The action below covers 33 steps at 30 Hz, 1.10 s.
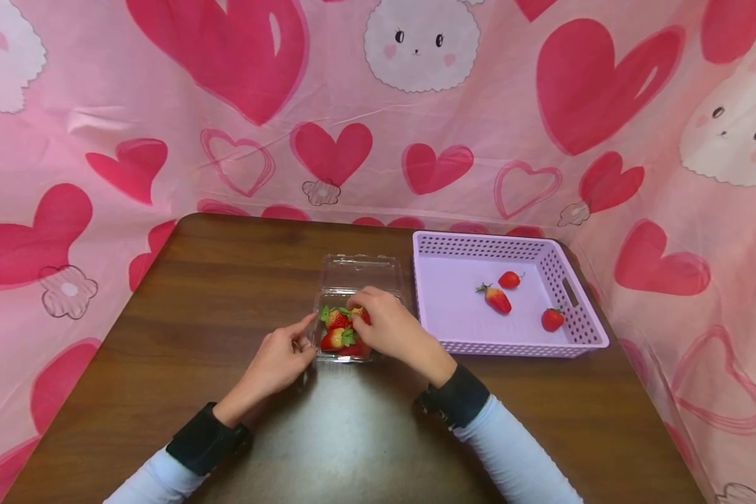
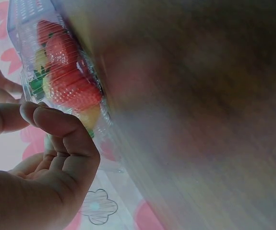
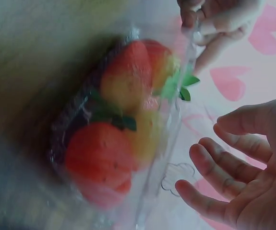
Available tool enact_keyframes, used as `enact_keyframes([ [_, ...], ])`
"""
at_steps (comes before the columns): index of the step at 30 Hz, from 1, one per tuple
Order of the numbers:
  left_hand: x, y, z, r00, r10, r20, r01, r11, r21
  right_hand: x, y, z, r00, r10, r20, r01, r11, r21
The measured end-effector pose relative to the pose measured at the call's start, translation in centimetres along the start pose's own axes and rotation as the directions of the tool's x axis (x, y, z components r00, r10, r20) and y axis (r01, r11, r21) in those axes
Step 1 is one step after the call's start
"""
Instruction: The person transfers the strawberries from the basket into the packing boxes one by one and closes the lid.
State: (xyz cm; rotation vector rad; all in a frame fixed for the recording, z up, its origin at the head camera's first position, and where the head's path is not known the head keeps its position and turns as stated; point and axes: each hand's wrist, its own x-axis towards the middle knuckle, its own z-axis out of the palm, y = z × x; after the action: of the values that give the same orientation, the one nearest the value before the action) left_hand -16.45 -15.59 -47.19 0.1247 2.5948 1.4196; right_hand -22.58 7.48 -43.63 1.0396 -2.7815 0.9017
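Note:
A clear plastic box (image 1: 360,273) with its lid folded back holds several strawberries (image 1: 335,339), seen through its wall as red fruit (image 2: 73,88) in the left wrist view. My left hand (image 1: 280,357) pinches the box's left rim between thumb and fingers; the same hand (image 3: 219,28) shows at the top of the right wrist view. Over the box's right side is my right hand (image 1: 390,329), fingertips close to the fruit. In the right wrist view this hand (image 3: 248,167) has loosely spread fingers beside the box wall, with nothing held.
A lilac perforated basket (image 1: 453,308) stands right of the box on the brown table (image 1: 227,280). In it lie three strawberries: one long (image 1: 498,299), one behind it (image 1: 509,280) and one near the right wall (image 1: 552,320). Patterned pink cloth (image 1: 327,91) hangs around the table.

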Motion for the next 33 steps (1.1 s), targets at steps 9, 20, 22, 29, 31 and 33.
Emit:
enact_keyframes([
  [9, 0.0, 0.0, 0.0, 1.000, -0.013, 0.001, 0.013, 1.000, 0.004, -0.6, 1.0, -1.1, 0.998, 0.025, -0.061, -0.026, 1.000, -0.007],
  [20, 0.0, -0.1, 0.1, 1.000, 0.005, -0.012, -0.005, 0.999, 0.032, -1.2, 2.3, -3.0, 0.991, 0.064, -0.121, -0.068, 0.997, -0.025],
  [22, 0.0, -0.2, 0.1, 1.000, 0.005, -0.012, -0.004, 0.999, 0.037, -1.4, 2.7, -3.3, 0.988, 0.066, -0.142, -0.071, 0.997, -0.030],
  [29, -0.1, -0.1, 0.1, 1.000, -0.004, -0.010, 0.004, 1.000, 0.030, -2.1, 3.8, -4.6, 0.976, 0.081, -0.200, -0.094, 0.994, -0.058],
  [31, -0.1, 0.0, 0.1, 1.000, -0.004, -0.010, 0.004, 1.000, 0.030, -2.2, 4.1, -4.8, 0.972, 0.088, -0.220, -0.104, 0.993, -0.063],
  [33, -0.1, 0.0, 0.1, 1.000, -0.004, -0.009, 0.004, 1.000, 0.029, -2.4, 4.4, -5.0, 0.966, 0.097, -0.241, -0.118, 0.990, -0.072],
])
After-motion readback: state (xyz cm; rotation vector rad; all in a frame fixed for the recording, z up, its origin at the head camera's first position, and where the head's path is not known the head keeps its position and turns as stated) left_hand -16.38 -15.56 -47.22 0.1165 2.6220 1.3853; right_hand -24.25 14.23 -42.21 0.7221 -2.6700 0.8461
